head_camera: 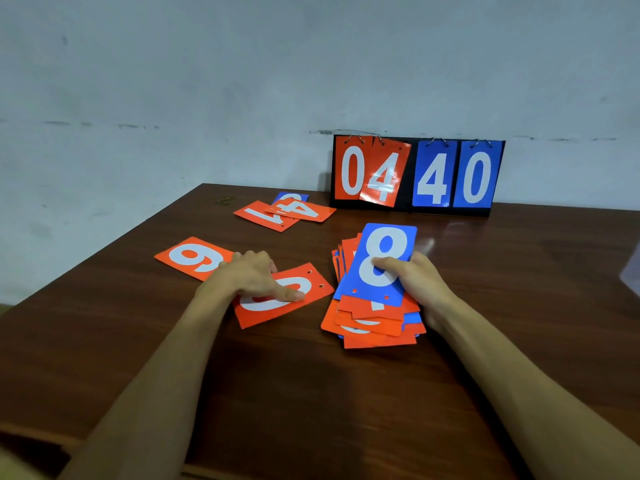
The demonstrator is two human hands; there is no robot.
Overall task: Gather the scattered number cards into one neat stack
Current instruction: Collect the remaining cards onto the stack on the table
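Observation:
My right hand (412,282) grips a rough stack of red and blue number cards (374,323), with a blue 8 card (381,261) on top under my thumb. My left hand (249,278) lies flat on a loose red card (287,299) left of the stack, fingers pressing on it. A red 9 card (192,258) lies further left, partly under my left hand. Behind, a red 1 card (263,216), a red 4 card (304,209) and a blue card (292,197) overlap in a small heap.
A black flip scoreboard (415,174) showing 04 in red and 40 in blue stands against the grey wall at the back of the brown wooden table (311,393). The table's left edge runs diagonally near the red 9 card.

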